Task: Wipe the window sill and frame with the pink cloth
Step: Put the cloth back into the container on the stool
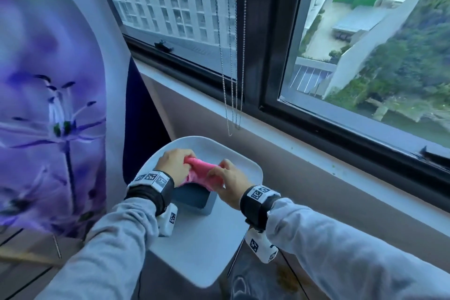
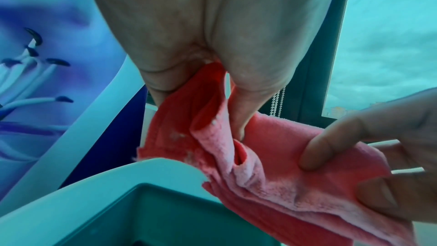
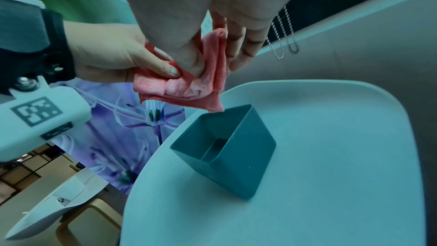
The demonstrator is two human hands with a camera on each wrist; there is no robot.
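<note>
pink cloth (image 1: 202,174) is held between both hands, above a small teal box (image 3: 227,151) on a white table (image 1: 207,246). left hand (image 1: 174,165) pinches one end with curled fingers, right hand (image 1: 227,182) grips the other end. the cloth is folded and crumpled, away from the window sill (image 1: 280,143) and dark frame (image 1: 267,56).

Teal box (image 3: 238,158) on white table (image 3: 331,156) — upright

High-rise room: big window (image 1: 365,56), bead blind chain (image 1: 231,80), floral panel (image 1: 48,105).
</note>
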